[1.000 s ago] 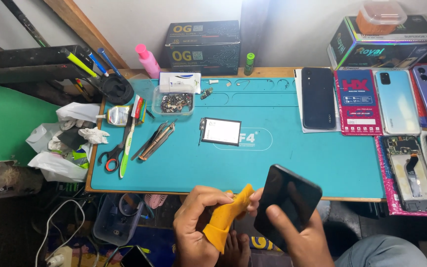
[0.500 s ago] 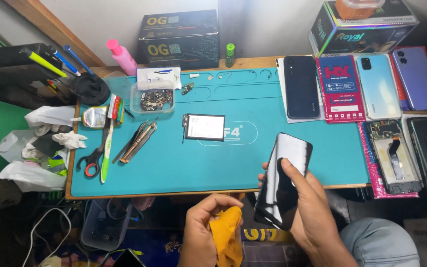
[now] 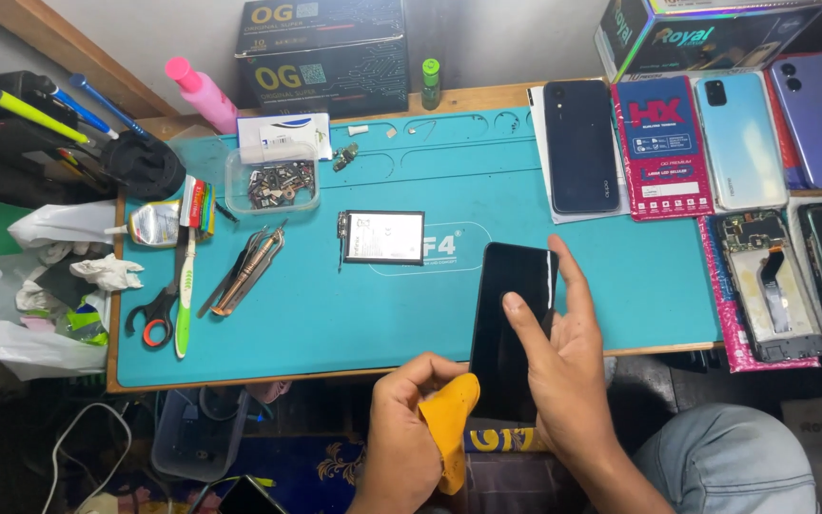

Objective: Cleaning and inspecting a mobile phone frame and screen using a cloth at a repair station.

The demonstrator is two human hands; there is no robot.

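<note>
My right hand (image 3: 563,366) grips a black phone (image 3: 506,324) with a dark glossy screen, held upright over the near edge of the teal work mat (image 3: 382,314). Its thumb lies across the screen. My left hand (image 3: 401,428) is closed on a yellow cloth (image 3: 449,424), just left of the phone's lower end and below the table edge. A flat phone battery (image 3: 384,237) lies on the mat beyond the phone.
A clear tub of small parts (image 3: 273,183), tweezers (image 3: 244,269), scissors (image 3: 156,309) and a green-handled tool (image 3: 185,286) lie at the left. Several phones (image 3: 579,145) and an opened phone body (image 3: 771,286) lie at the right. Boxes (image 3: 323,52) stand at the back.
The phone rose from my lap to the mat's near edge and turned upright. The yellow cloth came off the phone and sank to its lower left in my left hand.
</note>
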